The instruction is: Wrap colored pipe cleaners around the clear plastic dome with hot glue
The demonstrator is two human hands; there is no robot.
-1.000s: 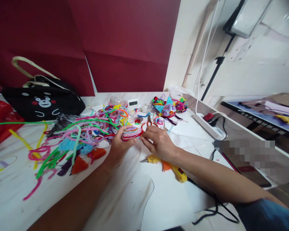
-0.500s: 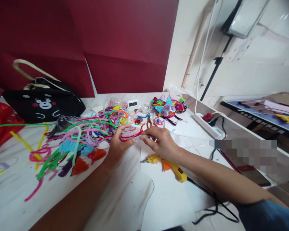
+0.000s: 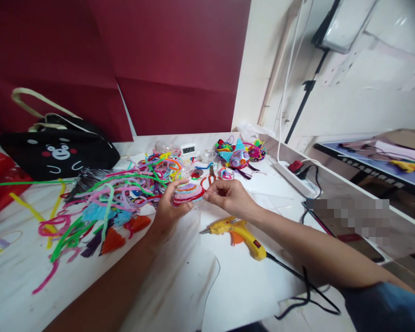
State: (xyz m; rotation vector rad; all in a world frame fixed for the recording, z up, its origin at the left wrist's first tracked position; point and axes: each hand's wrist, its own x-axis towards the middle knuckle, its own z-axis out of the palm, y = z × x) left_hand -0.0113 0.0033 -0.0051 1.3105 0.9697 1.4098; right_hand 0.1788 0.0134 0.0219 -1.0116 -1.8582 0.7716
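My left hand (image 3: 169, 207) is wrapped round a rounded craft piece (image 3: 187, 193) covered in bands of fuzzy pipe cleaner: purple, orange, pink, red and light blue. At the piece's right end, my right hand (image 3: 228, 198) is closed in a pinch. Whatever lies between those fingertips is too small to make out. Just behind the right hand is a pair of scissors (image 3: 208, 181) with orange handles. Below that hand, a yellow glue gun (image 3: 240, 233) rests on its side, nozzle pointing left.
A heap of pipe cleaners (image 3: 141, 182) and tassels (image 3: 113, 237) spreads over the left side. Behind stand a black bag (image 3: 58, 152), a small digital clock (image 3: 188, 150) and finished colourful fish-like crafts (image 3: 240, 157). At right are a power strip (image 3: 295, 180) and a black cord (image 3: 290, 269).
My right hand has shifted slightly, its fingers drawn into a tighter pinch at the piece's right end. My left hand keeps its hold. The whole view has moved a little.
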